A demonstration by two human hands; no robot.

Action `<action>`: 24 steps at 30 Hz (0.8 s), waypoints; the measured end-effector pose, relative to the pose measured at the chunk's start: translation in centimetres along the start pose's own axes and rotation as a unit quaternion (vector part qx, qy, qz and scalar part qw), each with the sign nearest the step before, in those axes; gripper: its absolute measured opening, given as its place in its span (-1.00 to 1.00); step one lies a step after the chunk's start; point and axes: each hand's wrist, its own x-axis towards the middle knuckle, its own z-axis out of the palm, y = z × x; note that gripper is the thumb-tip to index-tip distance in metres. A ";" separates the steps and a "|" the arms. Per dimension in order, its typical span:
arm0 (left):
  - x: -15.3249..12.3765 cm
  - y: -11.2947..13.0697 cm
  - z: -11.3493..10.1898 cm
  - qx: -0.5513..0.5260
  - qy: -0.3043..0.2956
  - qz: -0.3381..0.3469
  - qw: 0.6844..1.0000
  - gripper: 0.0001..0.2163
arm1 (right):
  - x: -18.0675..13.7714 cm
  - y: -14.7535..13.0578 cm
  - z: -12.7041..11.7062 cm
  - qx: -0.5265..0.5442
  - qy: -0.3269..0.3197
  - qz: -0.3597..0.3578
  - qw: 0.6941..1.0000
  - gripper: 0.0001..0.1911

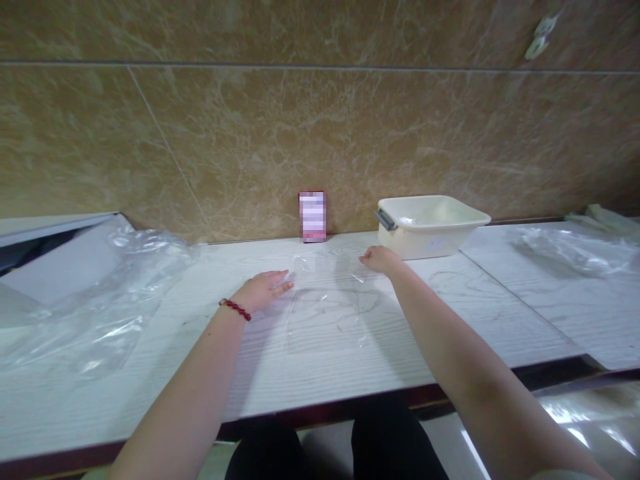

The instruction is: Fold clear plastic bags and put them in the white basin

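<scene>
A clear plastic bag lies flat on the white wood-grain table in front of me, its edges faint against the surface. My left hand, with a red bead bracelet at the wrist, is at the bag's left edge, fingers stretched out and holding nothing. At the upper right corner of the bag, my right hand has its fingers closed in a pinch on the film. Just behind that hand stands a cream plastic basin with a grey handle.
A small red-edged card with a blurred face leans on the marbled wall. Crumpled clear plastic and a white box lie at left. More plastic bags lie at right. The table's dark front edge runs before my legs.
</scene>
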 end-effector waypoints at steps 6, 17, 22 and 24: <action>-0.1 0.4 -0.1 0.007 -0.004 -0.005 1.000 -0.38 | -1.0 0.1 -1.0 0.026 -0.083 -0.061 0.994 -0.76; -0.1 0.5 -0.2 0.008 -0.007 -0.007 1.000 -0.42 | -1.7 -1.0 -1.9 0.084 -0.020 -0.098 0.991 -0.80; -0.1 0.4 0.0 0.005 0.003 -0.002 1.000 -0.42 | -1.9 -0.7 -2.0 0.207 -0.091 -0.080 0.971 -0.62; 0.0 0.3 0.1 0.004 0.002 -0.005 1.000 -0.43 | -1.8 -0.4 -1.8 0.234 -0.100 -0.101 0.962 -0.47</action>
